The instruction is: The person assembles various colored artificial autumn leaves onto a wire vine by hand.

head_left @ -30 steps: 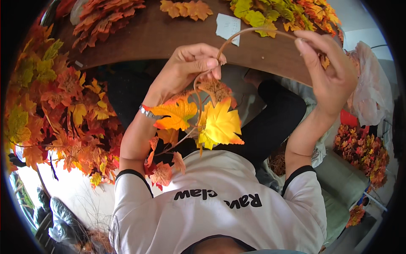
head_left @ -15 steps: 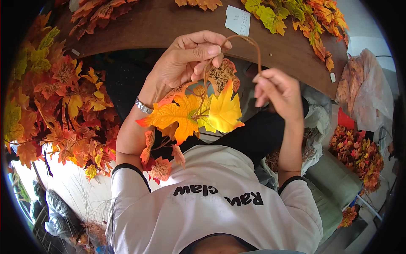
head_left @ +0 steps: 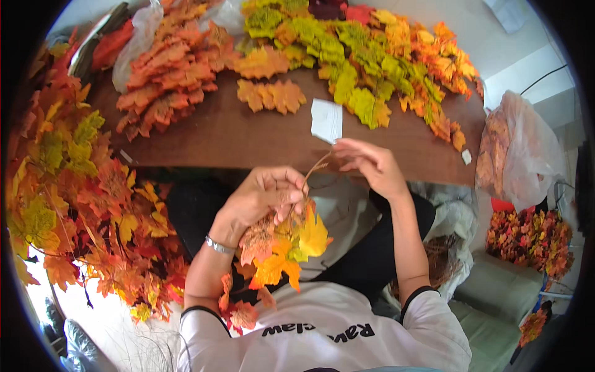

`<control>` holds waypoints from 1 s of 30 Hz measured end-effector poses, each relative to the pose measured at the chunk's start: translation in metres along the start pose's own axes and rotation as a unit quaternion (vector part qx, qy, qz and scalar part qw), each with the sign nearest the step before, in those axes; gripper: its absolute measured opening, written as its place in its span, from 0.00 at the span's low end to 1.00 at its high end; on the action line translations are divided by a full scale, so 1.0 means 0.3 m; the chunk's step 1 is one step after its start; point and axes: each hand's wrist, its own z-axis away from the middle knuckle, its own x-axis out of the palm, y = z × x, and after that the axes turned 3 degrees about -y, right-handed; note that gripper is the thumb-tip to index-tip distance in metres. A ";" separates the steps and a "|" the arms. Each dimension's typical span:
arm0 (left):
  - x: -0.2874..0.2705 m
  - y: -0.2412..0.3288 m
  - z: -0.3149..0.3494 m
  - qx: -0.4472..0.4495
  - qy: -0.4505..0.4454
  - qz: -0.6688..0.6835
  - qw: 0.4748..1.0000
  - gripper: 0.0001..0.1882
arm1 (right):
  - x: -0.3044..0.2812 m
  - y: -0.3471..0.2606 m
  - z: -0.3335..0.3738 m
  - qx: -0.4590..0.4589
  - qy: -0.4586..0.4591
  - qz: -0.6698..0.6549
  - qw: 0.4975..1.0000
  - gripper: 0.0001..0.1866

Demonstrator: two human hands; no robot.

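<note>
My left hand (head_left: 268, 195) is closed round the stem of an artificial autumn leaf spray (head_left: 273, 265), just above its leaves. Orange, yellow and speckled leaves hang below that hand over my lap. From the grip a bare brown stem (head_left: 318, 166) rises toward the table's front edge. My right hand (head_left: 373, 166) is beside the upper end of this stem, its fingers stretched out and somewhat apart. The fingertips are close to the stem; whether they touch it I cannot tell.
Across the brown table (head_left: 211, 146) lie orange leaf stacks (head_left: 176, 80) and green-yellow leaf stacks (head_left: 353, 68), with a white paper (head_left: 326, 121) nearer me. Many leaf sprays (head_left: 105, 204) crowd my left. At right are a plastic bag (head_left: 517, 149) and a green padded seat (head_left: 496, 288).
My view has tilted up to show more table. The stem, bent in an arch between both hands before, now runs straighter. My right hand has moved inward and its fingers have loosened.
</note>
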 end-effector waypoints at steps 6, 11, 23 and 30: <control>0.006 -0.010 -0.014 -0.022 -0.020 0.015 0.999 0.07 | -0.229 -0.099 -0.358 -0.065 0.035 0.170 0.983 0.12; 0.010 -0.026 -0.045 -0.035 -0.012 0.014 0.999 0.06 | -0.525 -0.003 -0.797 -0.100 0.189 0.337 0.917 0.10; -0.027 0.017 -0.048 -0.079 -0.023 0.033 0.996 0.07 | -0.643 0.136 -1.169 -0.148 0.150 0.710 0.672 0.12; -0.024 0.016 -0.042 -0.074 -0.022 0.039 0.996 0.06 | -0.702 0.058 -1.198 -0.250 0.187 0.595 0.741 0.10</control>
